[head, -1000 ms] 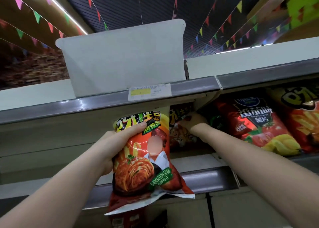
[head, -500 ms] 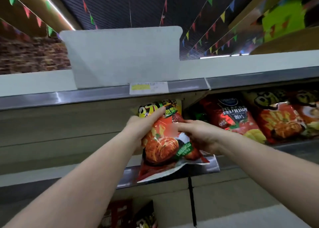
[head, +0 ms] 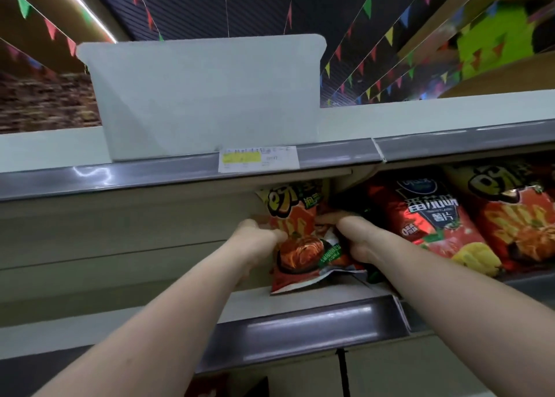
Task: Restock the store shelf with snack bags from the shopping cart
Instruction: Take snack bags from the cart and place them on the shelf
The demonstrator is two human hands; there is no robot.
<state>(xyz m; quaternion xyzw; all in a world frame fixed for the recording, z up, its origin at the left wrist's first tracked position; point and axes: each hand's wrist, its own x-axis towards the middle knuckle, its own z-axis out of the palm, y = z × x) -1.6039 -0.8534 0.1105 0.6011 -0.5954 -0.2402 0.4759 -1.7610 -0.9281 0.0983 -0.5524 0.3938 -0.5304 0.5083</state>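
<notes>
A red and yellow kimchi snack bag (head: 300,246) stands on the shelf board (head: 300,303), its top tucked under the shelf above. My left hand (head: 255,237) grips its left edge. My right hand (head: 351,234) holds its right side, fingers curled onto the bag's front. Right of it lie a red tomato crisp bag (head: 426,219) and another red and yellow snack bag (head: 516,216).
A grey metal rail (head: 300,333) runs along the shelf's front edge. On the upper shelf rail (head: 120,174) sits a price tag (head: 258,158), with a white plastic bin (head: 204,96) above it. The shelf bay to the left holds no bags. Bunting hangs from the ceiling.
The bag has gone from held out in front of the shelf to standing on the shelf board. My right hand came off the bags behind and took the bag's right side.
</notes>
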